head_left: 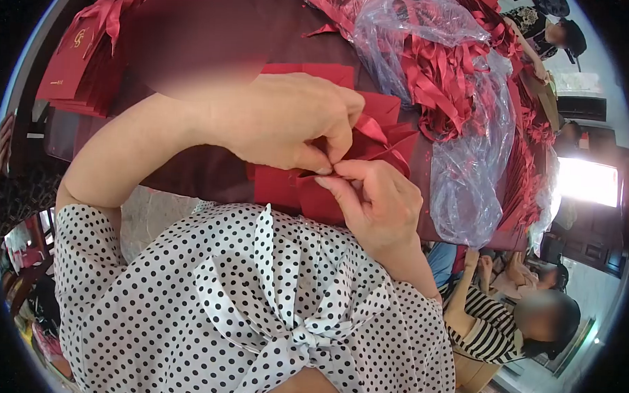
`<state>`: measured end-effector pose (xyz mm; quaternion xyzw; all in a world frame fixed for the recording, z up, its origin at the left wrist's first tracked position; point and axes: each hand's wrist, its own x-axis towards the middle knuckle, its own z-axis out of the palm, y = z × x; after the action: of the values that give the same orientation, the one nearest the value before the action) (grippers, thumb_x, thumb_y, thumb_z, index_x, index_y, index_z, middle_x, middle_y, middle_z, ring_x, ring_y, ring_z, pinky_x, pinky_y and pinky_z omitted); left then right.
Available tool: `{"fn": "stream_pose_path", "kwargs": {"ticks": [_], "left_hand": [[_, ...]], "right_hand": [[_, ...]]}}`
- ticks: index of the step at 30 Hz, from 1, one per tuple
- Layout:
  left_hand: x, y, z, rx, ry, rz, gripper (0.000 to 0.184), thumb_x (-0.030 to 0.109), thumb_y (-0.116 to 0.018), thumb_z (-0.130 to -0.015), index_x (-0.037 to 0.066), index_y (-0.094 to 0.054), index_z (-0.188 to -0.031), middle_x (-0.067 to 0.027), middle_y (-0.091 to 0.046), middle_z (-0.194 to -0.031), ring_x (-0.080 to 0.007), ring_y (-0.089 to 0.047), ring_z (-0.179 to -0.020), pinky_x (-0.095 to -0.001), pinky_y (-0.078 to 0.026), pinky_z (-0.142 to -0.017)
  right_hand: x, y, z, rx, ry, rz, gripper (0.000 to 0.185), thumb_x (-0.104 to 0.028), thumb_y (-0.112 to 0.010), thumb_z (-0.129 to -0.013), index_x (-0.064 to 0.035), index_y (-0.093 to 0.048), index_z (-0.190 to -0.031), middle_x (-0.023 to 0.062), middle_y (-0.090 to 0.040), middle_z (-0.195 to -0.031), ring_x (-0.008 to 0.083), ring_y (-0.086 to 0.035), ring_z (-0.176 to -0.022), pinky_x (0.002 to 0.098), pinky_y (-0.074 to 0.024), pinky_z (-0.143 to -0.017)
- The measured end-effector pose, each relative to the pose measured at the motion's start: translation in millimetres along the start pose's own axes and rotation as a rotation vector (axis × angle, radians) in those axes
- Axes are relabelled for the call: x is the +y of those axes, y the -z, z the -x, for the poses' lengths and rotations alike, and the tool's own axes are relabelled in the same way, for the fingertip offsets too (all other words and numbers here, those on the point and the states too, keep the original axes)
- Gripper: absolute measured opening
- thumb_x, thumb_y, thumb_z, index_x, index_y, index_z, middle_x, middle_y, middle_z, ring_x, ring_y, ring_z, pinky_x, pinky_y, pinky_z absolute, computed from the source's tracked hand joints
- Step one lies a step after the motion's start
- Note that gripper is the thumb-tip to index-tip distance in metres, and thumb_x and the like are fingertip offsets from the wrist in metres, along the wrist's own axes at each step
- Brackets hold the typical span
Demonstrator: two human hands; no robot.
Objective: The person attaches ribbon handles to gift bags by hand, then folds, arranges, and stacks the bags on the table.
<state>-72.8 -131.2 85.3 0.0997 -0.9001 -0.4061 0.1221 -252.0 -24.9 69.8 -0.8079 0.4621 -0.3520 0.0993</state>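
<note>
Pinching closely, left hand (pixel 289 119) and right hand (pixel 385 204) hold the edge of what looks like 1 red bag (pixel 319 199).

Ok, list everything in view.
Stacked bags: one stack, red, upper left
Nearer bags: several, red, around the hands
Ribbons: many, red, upper right
Plastic: count unclear, clear, around the ribbons
Table: one, dark red, beneath the bags
Red pile: one, red, table's right edge
Other people: at least three, mixed clothing colours, right
Bright opening: one, white, far right
Blouse: one, white with black dots, bottom
Left hand: one, bare, centre, pinching a nearer bag
Right hand: one, bare, right of centre, pinching a nearer bag
</note>
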Motion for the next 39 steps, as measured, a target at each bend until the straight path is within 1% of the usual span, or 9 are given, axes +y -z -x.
{"fn": "stream_pose_path", "kwargs": {"ticks": [4,8,12,17,21,28,30,33,39], "left_hand": [[7,-9,-3,0.065,-0.178,-0.279,0.01,0.007,-0.067,-0.07,0.001,-0.058,-0.07,-0.0087,-0.052,-0.087,-0.0282,-0.057,-0.079,-0.0387,-0.047,-0.069],[-4,-17,-2,0.15,-0.382,0.006,0.01,0.003,-0.065,-0.069,0.001,-0.055,-0.067,-0.0096,-0.054,-0.091,-0.029,-0.056,-0.082,-0.0382,-0.046,-0.074],[-6,-20,-2,0.248,-0.428,0.055,0.012,0.004,-0.065,-0.072,0.002,-0.055,-0.066,-0.0112,-0.055,-0.093,-0.0285,-0.057,-0.086,-0.0365,-0.045,-0.079],[-26,6,13,0.71,-0.119,0.469,0.01,0.007,-0.058,-0.082,0.003,-0.055,-0.072,-0.0092,-0.055,-0.093,-0.0228,-0.057,-0.097,-0.0366,-0.043,-0.091],[-41,-16,1,0.66,0.131,0.574,0.009,0.006,-0.055,-0.087,0.001,-0.054,-0.079,-0.0035,-0.056,-0.092,-0.0096,-0.053,-0.089,-0.025,-0.042,-0.081],[-40,-14,-9,0.709,0.231,0.072,0.009,0.005,-0.057,-0.086,-0.001,-0.054,-0.093,-0.0062,-0.056,-0.096,-0.0112,-0.051,-0.082,-0.025,-0.042,-0.074],[-28,-20,-14,0.868,0.045,-0.376,0.023,0.011,-0.065,-0.082,0.0,-0.057,-0.1,-0.0102,-0.056,-0.094,-0.024,-0.057,-0.081,-0.0319,-0.047,-0.071],[0,-25,-8,0.87,-0.069,-0.22,0.034,0.006,-0.07,-0.077,0.0,-0.056,-0.107,-0.0148,-0.057,-0.1,-0.0315,-0.058,-0.086,-0.0363,-0.048,-0.075],[24,-24,-14,0.765,-0.163,-0.099,0.01,0.002,-0.065,-0.081,-0.002,-0.062,-0.089,-0.0134,-0.06,-0.095,-0.025,-0.06,-0.084,-0.0318,-0.049,-0.073]], "right_hand": [[-6,16,-3,-0.07,-0.092,0.03,0.017,-0.006,-0.078,-0.07,-0.0016,-0.064,-0.08,0.0078,-0.061,-0.07,0.0184,-0.055,-0.055,0.029,-0.0449,-0.05],[-27,42,-4,-0.221,-0.245,0.181,0.018,0.0,-0.071,-0.073,-0.0065,-0.069,-0.09,0.0114,-0.059,-0.096,0.0232,-0.062,-0.07,0.0317,-0.0494,-0.059],[-26,48,-10,-0.226,-0.144,0.118,0.015,0.002,-0.066,-0.072,-0.0055,-0.068,-0.086,0.0096,-0.063,-0.092,0.0258,-0.064,-0.074,0.0322,-0.0511,-0.061],[-18,63,-3,-0.228,-0.056,0.064,0.012,0.001,-0.066,-0.072,-0.0016,-0.065,-0.084,0.0115,-0.065,-0.084,0.0276,-0.064,-0.07,0.0336,-0.0511,-0.061],[-16,62,-3,-0.137,-0.121,0.018,0.017,-0.003,-0.072,-0.069,-0.0019,-0.064,-0.084,0.0117,-0.065,-0.085,0.027,-0.063,-0.07,0.033,-0.0496,-0.061],[-5,54,-1,-0.032,-0.083,0.109,0.028,-0.014,-0.08,-0.065,-0.0039,-0.063,-0.085,0.0086,-0.06,-0.079,0.025,-0.06,-0.071,0.0338,-0.0494,-0.062],[3,62,-1,0.081,-0.103,0.093,0.035,-0.022,-0.084,-0.06,-0.0047,-0.062,-0.08,0.0077,-0.059,-0.07,0.0249,-0.059,-0.066,0.0328,-0.0482,-0.06],[30,90,26,0.484,-0.063,-0.092,0.049,-0.046,-0.061,-0.086,0.0002,-0.057,-0.103,0.012,-0.06,-0.107,0.0178,-0.058,-0.09,0.0277,-0.0471,-0.073],[61,87,116,0.598,-0.437,-0.855,0.049,-0.049,-0.057,-0.086,-0.0013,-0.059,-0.098,0.0109,-0.061,-0.1,0.0201,-0.059,-0.087,0.0311,-0.0479,-0.074]]}}
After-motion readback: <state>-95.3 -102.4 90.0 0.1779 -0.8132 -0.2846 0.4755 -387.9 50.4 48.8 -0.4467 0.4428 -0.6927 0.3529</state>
